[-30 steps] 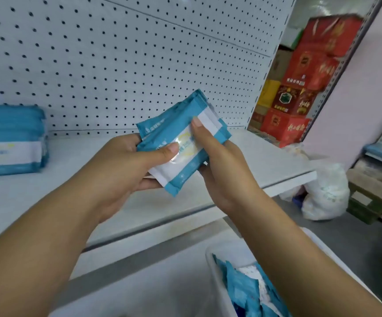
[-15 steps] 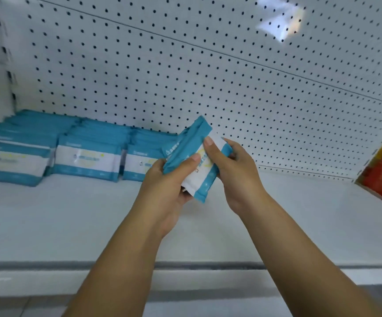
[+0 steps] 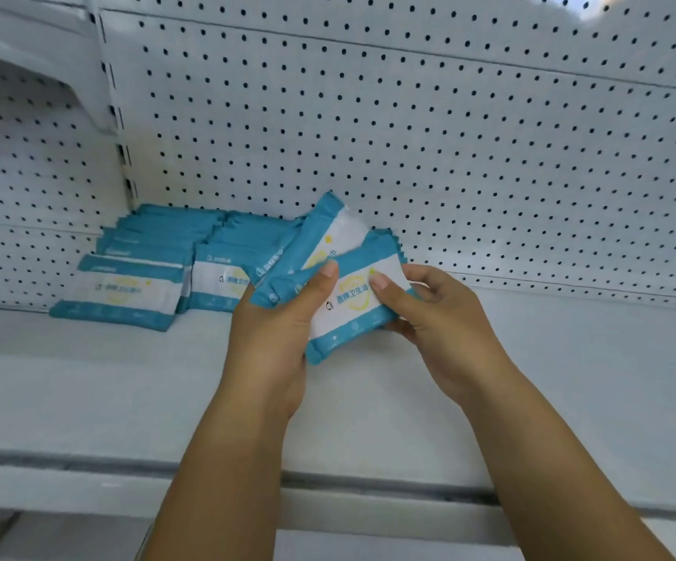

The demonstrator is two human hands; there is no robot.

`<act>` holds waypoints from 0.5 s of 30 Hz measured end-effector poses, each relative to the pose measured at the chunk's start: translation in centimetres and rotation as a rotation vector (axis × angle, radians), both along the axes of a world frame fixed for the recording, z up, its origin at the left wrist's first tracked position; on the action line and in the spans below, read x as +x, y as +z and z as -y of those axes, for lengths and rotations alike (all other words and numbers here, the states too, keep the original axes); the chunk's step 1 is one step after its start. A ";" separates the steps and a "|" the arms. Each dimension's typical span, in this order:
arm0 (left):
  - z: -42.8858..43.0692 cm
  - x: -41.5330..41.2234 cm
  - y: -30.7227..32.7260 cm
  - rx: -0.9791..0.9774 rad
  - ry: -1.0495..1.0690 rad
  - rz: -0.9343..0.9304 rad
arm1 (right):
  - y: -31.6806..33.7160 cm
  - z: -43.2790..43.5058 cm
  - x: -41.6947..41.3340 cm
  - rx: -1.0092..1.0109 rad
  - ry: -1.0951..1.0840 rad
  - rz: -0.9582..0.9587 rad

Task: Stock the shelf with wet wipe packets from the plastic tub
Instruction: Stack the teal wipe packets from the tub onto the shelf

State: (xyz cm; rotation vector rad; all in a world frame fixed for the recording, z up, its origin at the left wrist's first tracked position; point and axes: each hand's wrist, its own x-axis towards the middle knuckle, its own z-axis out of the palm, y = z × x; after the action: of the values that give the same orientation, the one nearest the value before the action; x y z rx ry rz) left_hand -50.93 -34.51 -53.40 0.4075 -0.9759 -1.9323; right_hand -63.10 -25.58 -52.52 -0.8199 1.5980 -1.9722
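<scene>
Nearest to us is the shelf (image 3: 125, 398), a plain white deck, and both our forearms reach in over its front lip. Above the middle of the deck we've got two wet wipe packets fanned out between our hands.

Our left hand (image 3: 275, 338) grips the front packet (image 3: 352, 313) with the thumb clamped down on its teal top band and the fingers curled underneath. Our right hand (image 3: 437, 325) pinches the same packet from the other side, thumb on the white label and fingers bent round behind its right edge.

The second packet (image 3: 320, 240) pokes out from behind it, tilted up and to the left. Can't really tell which fingers hold that one.

Further back and left, the stocked packets (image 3: 125, 293) lie in overlapping rows. The rows run back to the pegboard back panel (image 3: 449, 155).
</scene>
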 end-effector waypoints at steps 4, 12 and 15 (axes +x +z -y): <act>0.3 -0.2 0.1 -0.001 0.023 0.004 | -0.3 -0.4 -0.6 0.033 0.081 0.032; -0.6 -1.0 -0.8 0.058 0.168 0.103 | -0.3 -1.1 -1.4 0.053 0.108 0.017; 0.1 -0.4 -0.9 0.045 0.378 0.206 | -0.4 -1.1 -2.0 0.016 0.046 0.083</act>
State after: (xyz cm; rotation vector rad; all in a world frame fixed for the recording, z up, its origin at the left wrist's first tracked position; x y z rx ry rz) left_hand -51.36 -34.60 -54.35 0.7720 -0.9108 -1.5921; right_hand -65.07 -24.47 -52.89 -0.7516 1.5323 -1.9336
